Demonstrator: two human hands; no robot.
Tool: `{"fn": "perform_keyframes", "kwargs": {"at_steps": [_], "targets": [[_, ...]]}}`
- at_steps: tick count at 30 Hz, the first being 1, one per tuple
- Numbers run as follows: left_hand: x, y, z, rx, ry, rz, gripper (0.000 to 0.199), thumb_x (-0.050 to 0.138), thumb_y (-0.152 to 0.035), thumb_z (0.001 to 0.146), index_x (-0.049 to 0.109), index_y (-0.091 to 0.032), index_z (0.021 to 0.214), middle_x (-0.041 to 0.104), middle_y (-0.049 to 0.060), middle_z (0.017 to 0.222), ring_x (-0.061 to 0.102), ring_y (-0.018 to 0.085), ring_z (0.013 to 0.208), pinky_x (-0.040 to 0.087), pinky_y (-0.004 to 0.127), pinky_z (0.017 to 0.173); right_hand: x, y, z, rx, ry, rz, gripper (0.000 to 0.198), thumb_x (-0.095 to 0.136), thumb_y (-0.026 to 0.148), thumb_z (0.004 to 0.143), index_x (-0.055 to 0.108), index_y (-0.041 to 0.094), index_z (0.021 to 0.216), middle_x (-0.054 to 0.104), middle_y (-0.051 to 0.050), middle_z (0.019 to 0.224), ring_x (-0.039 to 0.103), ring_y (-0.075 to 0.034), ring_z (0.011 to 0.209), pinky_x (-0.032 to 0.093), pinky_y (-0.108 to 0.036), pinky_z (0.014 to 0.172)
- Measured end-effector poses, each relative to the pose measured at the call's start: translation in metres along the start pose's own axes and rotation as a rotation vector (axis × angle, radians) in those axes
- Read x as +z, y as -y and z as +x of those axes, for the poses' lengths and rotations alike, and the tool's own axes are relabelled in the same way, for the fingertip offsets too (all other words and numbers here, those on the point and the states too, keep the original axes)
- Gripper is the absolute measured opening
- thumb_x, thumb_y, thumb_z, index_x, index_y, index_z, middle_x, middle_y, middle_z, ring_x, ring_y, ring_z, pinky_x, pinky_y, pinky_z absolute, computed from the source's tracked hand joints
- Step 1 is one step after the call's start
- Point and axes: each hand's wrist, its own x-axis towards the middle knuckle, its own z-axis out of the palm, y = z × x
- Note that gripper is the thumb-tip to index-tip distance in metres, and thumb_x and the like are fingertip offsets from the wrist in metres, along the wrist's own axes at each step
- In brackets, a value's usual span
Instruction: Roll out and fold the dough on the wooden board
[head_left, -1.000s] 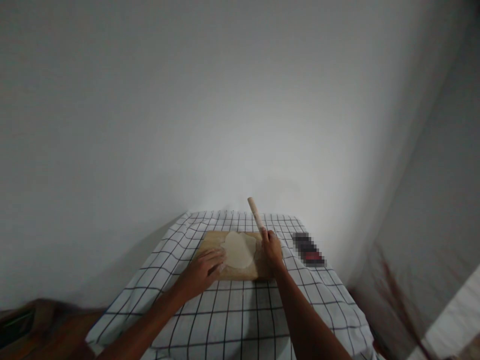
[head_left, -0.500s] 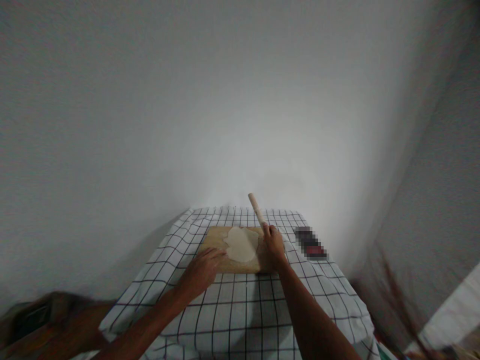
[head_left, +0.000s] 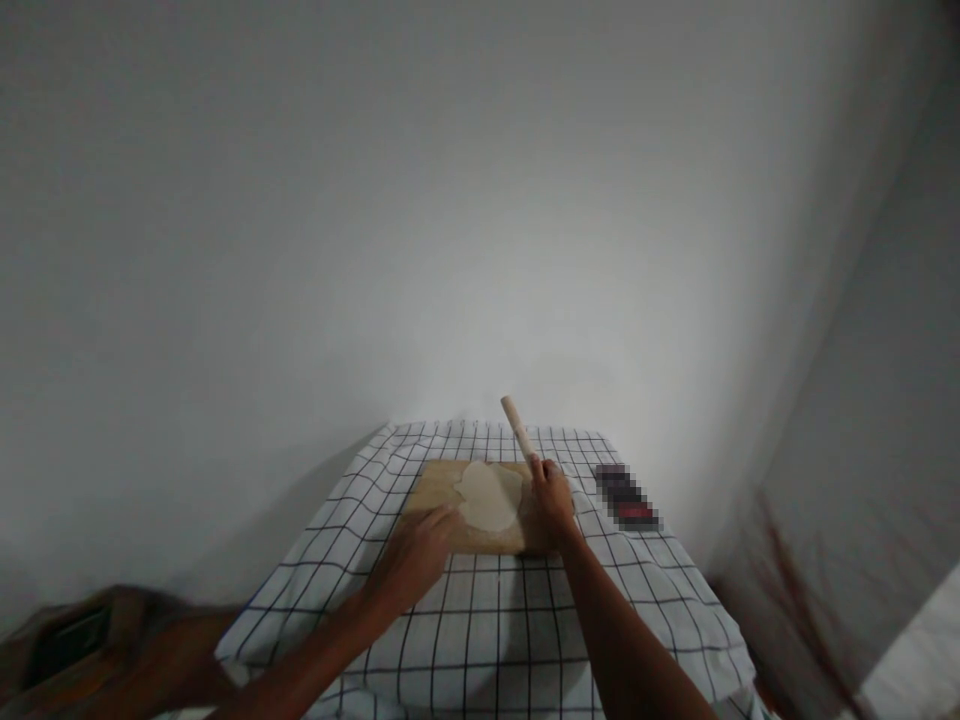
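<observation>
A thin, flattened sheet of dough (head_left: pixel 490 497) with an uneven outline lies on a wooden board (head_left: pixel 435 485). My right hand (head_left: pixel 552 494) is wrapped around a wooden rolling pin (head_left: pixel 516 420) at the board's right side. The pin's far end points away and up, beyond the board's back edge; its near part is hidden by the hand. At the dough's left edge, my left hand (head_left: pixel 421 545) has its fingers bent and closed on the rim, the fingertips partly hidden.
The board rests on a table with a white, black-checked cloth (head_left: pixel 472 620). A pixelated dark and red item (head_left: pixel 628 497) lies to the right on the cloth. A pale wall (head_left: pixel 480 250) rises behind the table. Brown wooden furniture (head_left: pixel 120 640) stands low at the left.
My left hand's fingers have gone from stretched out over the dough's left edge to bent and closed there. My right hand still grips the rolling pin. The view has shifted slightly.
</observation>
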Motion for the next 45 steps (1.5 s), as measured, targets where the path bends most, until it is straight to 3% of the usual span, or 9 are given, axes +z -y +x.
{"fn": "perform_keyframes", "kwargs": {"at_steps": [3,12,17,20,25,29,33,37,45], "targets": [[0.003,-0.001,-0.003,-0.051,-0.009,-0.035,0.053,0.041,-0.008,0.089,0.058,-0.024,0.136,0.064,0.006,0.132,0.06,0.02,0.12,0.051,0.039,0.104,0.0,0.0,0.0,0.003,0.004,-0.003,0.052,0.027,0.061,0.1,0.059,0.023,0.083,0.066,-0.005,0.08,0.057,-0.02,0.069,0.033,-0.029,0.057],[-0.01,-0.017,0.0,0.028,0.03,0.142,0.049,0.046,-0.004,0.085,0.069,-0.031,0.118,0.066,0.005,0.126,0.057,0.024,0.12,0.047,0.046,0.103,-0.001,0.002,-0.001,0.024,0.014,-0.002,0.054,0.028,0.064,0.099,0.059,0.024,0.083,0.065,-0.005,0.078,0.058,-0.02,0.069,0.034,-0.029,0.057],[-0.004,-0.017,-0.007,-0.007,-0.053,0.081,0.046,0.043,-0.022,0.096,0.051,-0.026,0.141,0.061,0.007,0.137,0.055,0.023,0.125,0.046,0.044,0.107,0.002,0.0,0.001,0.013,0.01,-0.014,0.053,0.027,0.062,0.1,0.06,0.023,0.085,0.067,-0.007,0.084,0.06,-0.021,0.072,0.035,-0.029,0.058],[0.003,-0.012,-0.009,0.051,-0.044,0.06,0.045,0.047,-0.031,0.097,0.051,-0.027,0.142,0.058,0.005,0.142,0.05,0.024,0.132,0.043,0.045,0.111,0.002,0.0,0.002,0.025,0.027,-0.02,0.053,0.027,0.062,0.1,0.06,0.023,0.085,0.068,-0.007,0.084,0.061,-0.021,0.071,0.034,-0.029,0.057],[0.006,-0.011,-0.007,0.044,0.001,0.041,0.039,0.055,-0.031,0.094,0.058,-0.029,0.132,0.062,0.003,0.137,0.053,0.023,0.128,0.044,0.046,0.11,-0.001,0.004,0.0,0.047,0.036,-0.036,0.055,0.024,0.062,0.101,0.06,0.023,0.086,0.068,-0.007,0.084,0.061,-0.02,0.073,0.035,-0.028,0.059],[0.001,-0.017,-0.007,0.037,-0.034,0.045,0.047,0.053,-0.029,0.095,0.049,-0.027,0.142,0.057,0.005,0.142,0.048,0.023,0.133,0.043,0.045,0.112,-0.002,0.004,0.002,0.069,0.053,-0.053,0.054,0.024,0.062,0.101,0.061,0.023,0.089,0.068,-0.007,0.084,0.061,-0.02,0.075,0.035,-0.028,0.059],[-0.003,-0.021,-0.007,0.062,-0.007,0.049,0.036,0.047,-0.03,0.097,0.058,-0.028,0.132,0.063,0.004,0.132,0.055,0.023,0.125,0.045,0.044,0.108,-0.001,0.003,0.002,0.068,0.045,-0.041,0.054,0.026,0.063,0.1,0.06,0.023,0.088,0.066,-0.005,0.081,0.06,-0.019,0.071,0.034,-0.027,0.059],[-0.006,-0.023,-0.005,0.04,-0.023,0.073,0.045,0.049,-0.035,0.097,0.05,-0.025,0.14,0.058,0.007,0.139,0.049,0.026,0.131,0.042,0.047,0.11,-0.002,0.004,0.001,0.051,0.033,-0.005,0.055,0.026,0.064,0.1,0.06,0.023,0.086,0.065,-0.005,0.08,0.059,-0.019,0.07,0.034,-0.027,0.058],[-0.012,-0.027,-0.003,0.094,0.025,0.087,0.042,0.052,-0.035,0.094,0.055,-0.027,0.135,0.058,0.006,0.14,0.045,0.027,0.136,0.038,0.049,0.113,-0.002,0.004,0.001,0.055,0.026,0.0,0.056,0.025,0.064,0.1,0.06,0.023,0.087,0.064,-0.005,0.081,0.058,-0.018,0.071,0.034,-0.026,0.058]]}}
